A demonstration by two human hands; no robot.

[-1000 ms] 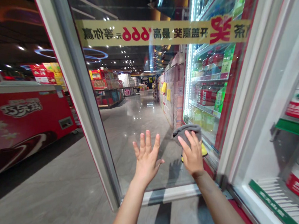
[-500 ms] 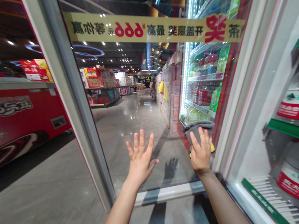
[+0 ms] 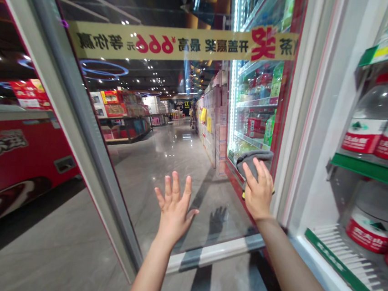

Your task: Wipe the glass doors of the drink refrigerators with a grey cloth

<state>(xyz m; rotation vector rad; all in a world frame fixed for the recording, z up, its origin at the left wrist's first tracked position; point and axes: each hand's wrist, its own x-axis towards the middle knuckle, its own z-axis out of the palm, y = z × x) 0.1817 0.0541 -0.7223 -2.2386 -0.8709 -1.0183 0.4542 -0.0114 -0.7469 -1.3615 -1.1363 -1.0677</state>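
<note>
A glass cooler door in a grey-white frame stands open in front of me. Near its lower right corner, my right hand presses a folded grey cloth with a bit of yellow edging against the pane. My fingers lie over the cloth and hide part of it. To the left, my left hand is open with fingers spread, at the lower middle of the pane. Nothing is in it; whether the palm touches the glass I cannot tell. A yellow banner strip with mirrored writing crosses the door's upper part.
At right, cooler shelves with green edge strips hold large red-labelled bottles. A red chest freezer stands left beyond the door. Through the glass show stacked boxes, a lit drinks cooler and a shop aisle.
My view has turned slightly right, so the door appears farther left. The right hand and cloth have slid slightly up the pane. The left hand stays spread, with little movement against the door.
</note>
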